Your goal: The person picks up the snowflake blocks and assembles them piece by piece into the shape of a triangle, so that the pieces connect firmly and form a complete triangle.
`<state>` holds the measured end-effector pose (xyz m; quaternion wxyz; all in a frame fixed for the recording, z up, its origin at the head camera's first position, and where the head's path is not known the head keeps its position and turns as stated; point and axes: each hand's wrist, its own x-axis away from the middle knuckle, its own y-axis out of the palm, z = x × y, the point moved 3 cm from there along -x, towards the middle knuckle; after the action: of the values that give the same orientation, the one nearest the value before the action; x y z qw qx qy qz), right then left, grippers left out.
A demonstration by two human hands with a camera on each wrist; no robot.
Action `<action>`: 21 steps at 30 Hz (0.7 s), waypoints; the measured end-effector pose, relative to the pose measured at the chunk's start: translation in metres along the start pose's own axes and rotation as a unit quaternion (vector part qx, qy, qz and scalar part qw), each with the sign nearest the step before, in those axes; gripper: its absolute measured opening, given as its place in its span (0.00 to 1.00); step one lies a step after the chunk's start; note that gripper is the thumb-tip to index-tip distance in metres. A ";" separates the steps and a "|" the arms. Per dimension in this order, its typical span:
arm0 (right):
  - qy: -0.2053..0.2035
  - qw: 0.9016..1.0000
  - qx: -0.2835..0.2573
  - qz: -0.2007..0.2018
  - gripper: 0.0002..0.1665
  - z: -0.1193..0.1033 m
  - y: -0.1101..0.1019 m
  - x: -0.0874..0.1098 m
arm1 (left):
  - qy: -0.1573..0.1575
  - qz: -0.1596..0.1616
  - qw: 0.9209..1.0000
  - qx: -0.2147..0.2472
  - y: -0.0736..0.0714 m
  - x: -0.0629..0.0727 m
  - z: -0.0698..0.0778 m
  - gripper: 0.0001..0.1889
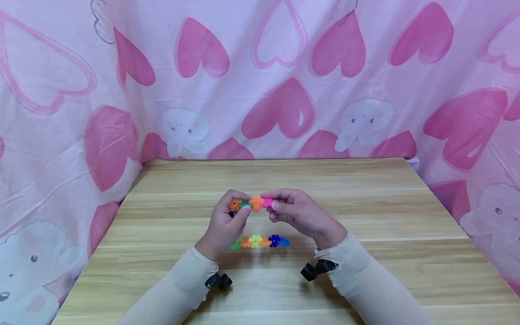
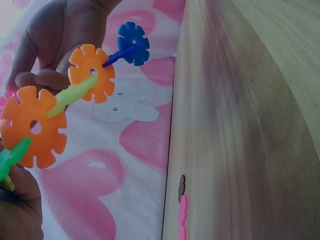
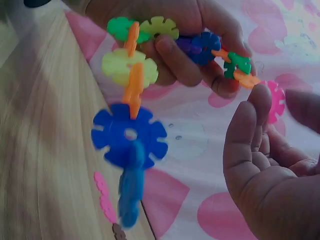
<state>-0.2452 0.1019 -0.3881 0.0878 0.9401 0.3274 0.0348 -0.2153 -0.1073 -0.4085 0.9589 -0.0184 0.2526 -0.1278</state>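
Observation:
Both hands hold one chain of colourful notched interlocking discs above the table. My left hand (image 1: 225, 223) grips it near the orange and green discs, its fingers hiding part of the chain. The right hand (image 1: 302, 212) pinches a pink disc (image 3: 275, 101) at the chain's end, between thumb and fingertips. From the left hand another stretch of chain (image 1: 255, 241) runs rightward, nearer to me: green, orange, yellow, orange, dark blue (image 3: 129, 134) and light blue (image 3: 131, 190). In the left wrist view, orange discs (image 2: 33, 127) of that stretch stand out.
On the wooden table (image 1: 365, 189) lie a short row of pink discs (image 3: 103, 196) and a brown disc (image 3: 119, 232), seen in the wrist views. A pink heart-patterned cloth (image 1: 280, 108) hangs behind the table and at its sides. Each wrist wears a small black camera (image 1: 310, 271).

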 end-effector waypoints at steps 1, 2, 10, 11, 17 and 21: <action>0.002 1.000 0.009 0.009 0.26 0.000 -0.001 -0.001 | -0.005 0.003 1.000 -0.002 -0.001 0.000 0.000 0.10; 0.005 1.000 0.020 0.019 0.26 0.001 -0.003 -0.002 | -0.012 0.006 1.000 0.000 -0.002 0.000 0.000 0.10; 0.114 0.989 0.083 0.039 0.33 0.040 -0.029 -0.017 | -0.051 0.025 0.998 0.008 -0.005 0.000 -0.001 0.11; 0.134 0.987 0.076 0.035 0.32 0.046 -0.031 -0.017 | -0.052 0.025 0.998 0.010 -0.005 0.000 -0.001 0.11; 0.201 0.978 0.055 0.021 0.29 0.064 -0.036 -0.020 | -0.054 0.028 0.998 0.013 -0.005 0.000 -0.001 0.11; 0.217 0.972 0.079 0.035 0.31 0.066 -0.039 -0.020 | -0.050 0.028 0.998 0.013 -0.005 0.000 -0.002 0.11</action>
<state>-0.2769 0.1103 -0.4606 -0.0610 0.9249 0.3072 0.2155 -0.2175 -0.1115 -0.4093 0.9736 -0.0051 0.2035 -0.1033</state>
